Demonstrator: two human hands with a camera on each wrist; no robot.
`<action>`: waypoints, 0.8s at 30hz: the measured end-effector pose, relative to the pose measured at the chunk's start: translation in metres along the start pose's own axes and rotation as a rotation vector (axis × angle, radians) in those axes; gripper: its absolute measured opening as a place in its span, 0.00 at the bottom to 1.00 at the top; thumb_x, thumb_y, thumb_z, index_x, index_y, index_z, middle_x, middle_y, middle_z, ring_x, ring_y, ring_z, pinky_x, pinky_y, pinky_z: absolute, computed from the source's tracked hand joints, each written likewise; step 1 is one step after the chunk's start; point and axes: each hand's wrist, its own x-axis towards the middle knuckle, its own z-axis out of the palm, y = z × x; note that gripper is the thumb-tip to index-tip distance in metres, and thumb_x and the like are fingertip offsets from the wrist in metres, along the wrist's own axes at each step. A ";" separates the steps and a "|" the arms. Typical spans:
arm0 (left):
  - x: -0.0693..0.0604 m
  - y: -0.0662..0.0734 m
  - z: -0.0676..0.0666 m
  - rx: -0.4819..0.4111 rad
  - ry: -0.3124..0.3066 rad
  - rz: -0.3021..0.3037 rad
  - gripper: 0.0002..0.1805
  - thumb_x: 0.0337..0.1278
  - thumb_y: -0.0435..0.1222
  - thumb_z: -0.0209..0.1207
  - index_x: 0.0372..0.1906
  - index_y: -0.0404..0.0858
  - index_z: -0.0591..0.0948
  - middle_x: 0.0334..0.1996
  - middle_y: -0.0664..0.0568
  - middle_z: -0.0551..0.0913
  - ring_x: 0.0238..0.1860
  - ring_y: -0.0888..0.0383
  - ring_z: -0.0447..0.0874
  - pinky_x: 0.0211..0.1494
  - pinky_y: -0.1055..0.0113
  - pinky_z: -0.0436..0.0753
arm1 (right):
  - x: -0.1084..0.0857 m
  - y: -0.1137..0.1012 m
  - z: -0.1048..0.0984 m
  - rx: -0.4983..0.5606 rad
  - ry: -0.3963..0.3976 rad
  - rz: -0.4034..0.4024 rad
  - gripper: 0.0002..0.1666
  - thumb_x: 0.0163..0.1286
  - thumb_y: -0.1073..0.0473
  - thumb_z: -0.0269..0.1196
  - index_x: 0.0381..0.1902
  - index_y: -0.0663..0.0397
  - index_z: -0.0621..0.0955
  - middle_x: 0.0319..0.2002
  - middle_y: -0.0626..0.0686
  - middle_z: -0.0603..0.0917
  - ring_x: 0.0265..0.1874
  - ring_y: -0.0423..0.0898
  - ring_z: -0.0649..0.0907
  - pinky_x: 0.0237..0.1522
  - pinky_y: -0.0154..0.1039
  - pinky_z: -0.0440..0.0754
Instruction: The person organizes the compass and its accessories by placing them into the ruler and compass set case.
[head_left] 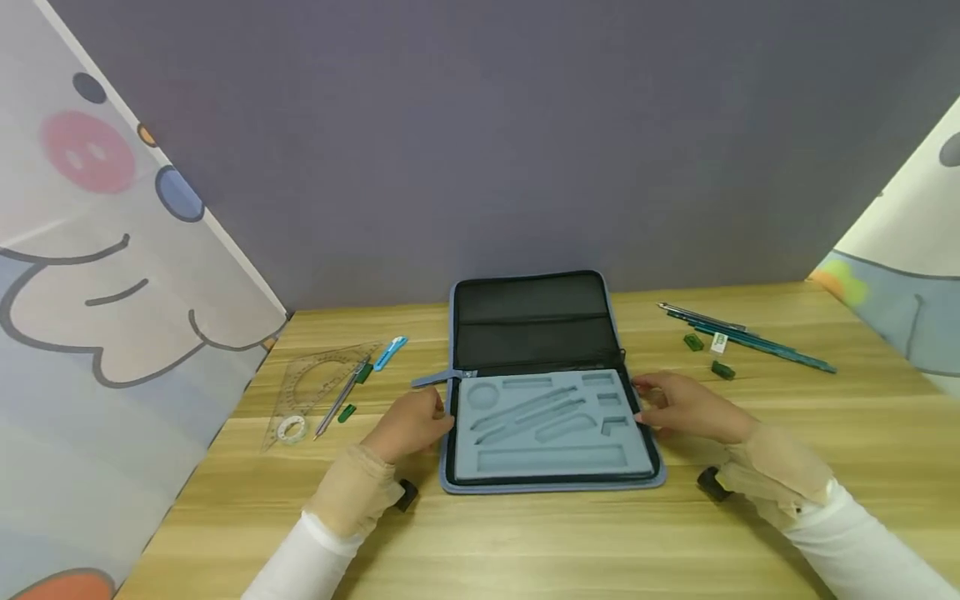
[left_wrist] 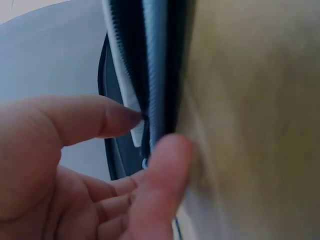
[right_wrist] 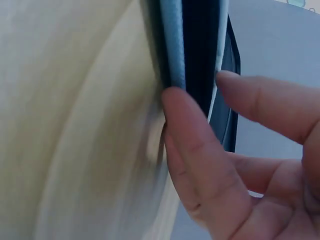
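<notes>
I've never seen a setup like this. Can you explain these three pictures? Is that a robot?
No robot here: you see a person's bare left hand and right hand. The wide picture comes from a camera worn on the head, looking forward and down; the two close ones come from cameras on the wrists.

On the wooden table lies an open case with a grey tray of shaped hollows. To its left are a clear triangle, a white ring, a thin silver tool, a blue cutter and small green pieces. To its right lie pencils, a white eraser and two more green pieces.

The left hand pinches the case's left edge, the right hand its right edge.
</notes>
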 end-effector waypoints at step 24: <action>-0.002 0.004 0.003 0.009 0.008 -0.025 0.13 0.59 0.37 0.57 0.41 0.30 0.74 0.10 0.50 0.74 0.09 0.59 0.73 0.25 0.67 0.73 | 0.001 -0.007 0.008 -0.048 0.039 0.001 0.36 0.61 0.68 0.62 0.60 0.86 0.61 0.55 0.76 0.69 0.24 0.45 0.81 0.25 0.37 0.81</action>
